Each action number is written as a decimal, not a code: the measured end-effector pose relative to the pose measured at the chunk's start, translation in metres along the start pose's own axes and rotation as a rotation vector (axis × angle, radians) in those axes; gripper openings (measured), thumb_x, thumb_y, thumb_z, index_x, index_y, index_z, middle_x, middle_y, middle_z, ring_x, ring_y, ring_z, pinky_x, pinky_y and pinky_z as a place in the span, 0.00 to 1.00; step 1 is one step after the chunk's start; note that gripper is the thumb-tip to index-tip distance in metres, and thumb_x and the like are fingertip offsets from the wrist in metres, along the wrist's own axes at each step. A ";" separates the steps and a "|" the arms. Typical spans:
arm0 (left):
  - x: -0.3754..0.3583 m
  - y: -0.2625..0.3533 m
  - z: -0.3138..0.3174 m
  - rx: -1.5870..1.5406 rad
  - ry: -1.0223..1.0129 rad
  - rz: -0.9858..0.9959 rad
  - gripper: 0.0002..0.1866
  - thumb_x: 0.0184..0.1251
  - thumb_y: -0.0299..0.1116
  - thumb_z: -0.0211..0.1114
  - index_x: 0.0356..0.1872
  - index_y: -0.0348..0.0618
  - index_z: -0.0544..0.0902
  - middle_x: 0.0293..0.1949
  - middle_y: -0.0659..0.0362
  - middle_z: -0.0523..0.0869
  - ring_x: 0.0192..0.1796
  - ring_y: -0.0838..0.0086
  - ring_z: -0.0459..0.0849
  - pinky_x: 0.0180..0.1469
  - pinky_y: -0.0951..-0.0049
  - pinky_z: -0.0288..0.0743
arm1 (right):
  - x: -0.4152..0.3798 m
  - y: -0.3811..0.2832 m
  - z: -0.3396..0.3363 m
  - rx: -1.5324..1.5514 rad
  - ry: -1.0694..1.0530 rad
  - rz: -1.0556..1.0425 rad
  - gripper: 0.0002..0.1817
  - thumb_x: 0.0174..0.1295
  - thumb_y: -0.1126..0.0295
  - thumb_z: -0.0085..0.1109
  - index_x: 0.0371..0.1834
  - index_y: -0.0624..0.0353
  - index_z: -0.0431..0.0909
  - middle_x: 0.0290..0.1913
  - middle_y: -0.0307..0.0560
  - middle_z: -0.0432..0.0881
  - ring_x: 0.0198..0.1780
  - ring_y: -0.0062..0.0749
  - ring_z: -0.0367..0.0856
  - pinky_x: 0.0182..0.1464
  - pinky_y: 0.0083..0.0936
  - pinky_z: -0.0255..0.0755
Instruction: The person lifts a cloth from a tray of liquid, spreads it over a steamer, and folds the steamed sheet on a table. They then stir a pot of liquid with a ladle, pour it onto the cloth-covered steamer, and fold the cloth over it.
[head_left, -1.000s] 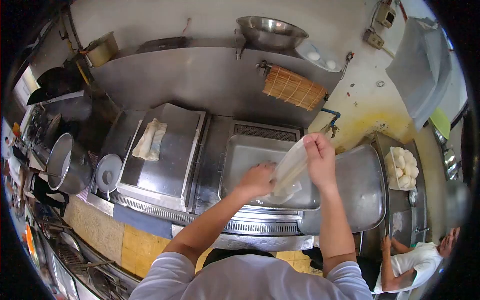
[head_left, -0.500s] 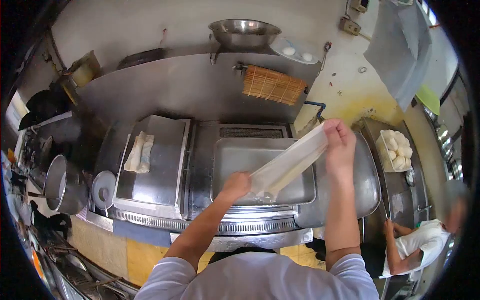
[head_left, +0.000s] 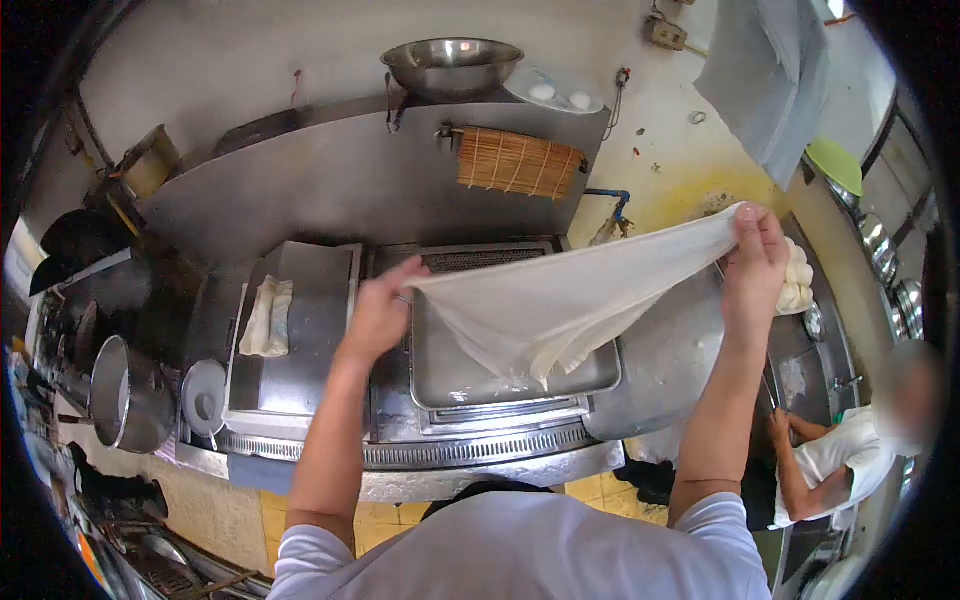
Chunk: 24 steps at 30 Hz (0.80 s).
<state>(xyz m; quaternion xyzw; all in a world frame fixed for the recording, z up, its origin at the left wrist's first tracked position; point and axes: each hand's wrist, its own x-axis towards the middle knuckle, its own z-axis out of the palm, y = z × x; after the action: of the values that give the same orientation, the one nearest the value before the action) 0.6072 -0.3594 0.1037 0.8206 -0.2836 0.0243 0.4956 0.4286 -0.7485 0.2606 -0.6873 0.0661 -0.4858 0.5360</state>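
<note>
A thin, off-white cloth (head_left: 570,290) is stretched by its upper edge between my hands. My left hand (head_left: 380,310) pinches one end, its fingers slightly blurred. My right hand (head_left: 756,262) grips the other end, higher and farther right. The cloth sags in a fold whose pointed lower corner hangs over a shallow metal pan (head_left: 515,395). Some wet shine shows on the pan's bottom, and the cloth hides much of its inside. Left of the pan, a folded whitish cloth (head_left: 267,318) lies on a flat metal tray (head_left: 310,370).
A large metal lid or tray (head_left: 660,360) adjoins the pan on the right. White round pieces (head_left: 797,280) sit beyond my right hand. A strainer (head_left: 205,398) and a pot (head_left: 130,395) stand left. A person (head_left: 840,465) works at right; a bamboo mat (head_left: 520,163) hangs behind.
My hands have moved apart, the left one left and up, the right one right and slightly up. The cloth, earlier a narrow bunched strip, now spreads wide between them.
</note>
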 end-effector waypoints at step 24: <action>-0.021 -0.039 -0.003 -0.116 -0.072 -0.472 0.04 0.70 0.25 0.70 0.35 0.36 0.89 0.30 0.60 0.87 0.27 0.78 0.81 0.33 0.75 0.77 | -0.082 0.151 -0.056 -0.286 -0.136 0.574 0.10 0.74 0.69 0.57 0.35 0.63 0.81 0.26 0.39 0.80 0.24 0.21 0.75 0.25 0.24 0.67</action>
<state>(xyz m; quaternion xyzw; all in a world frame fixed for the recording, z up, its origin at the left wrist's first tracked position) 0.6091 -0.3343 0.0669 0.8347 -0.1026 -0.1376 0.5233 0.4099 -0.7989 0.0881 -0.7400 0.2887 -0.2535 0.5520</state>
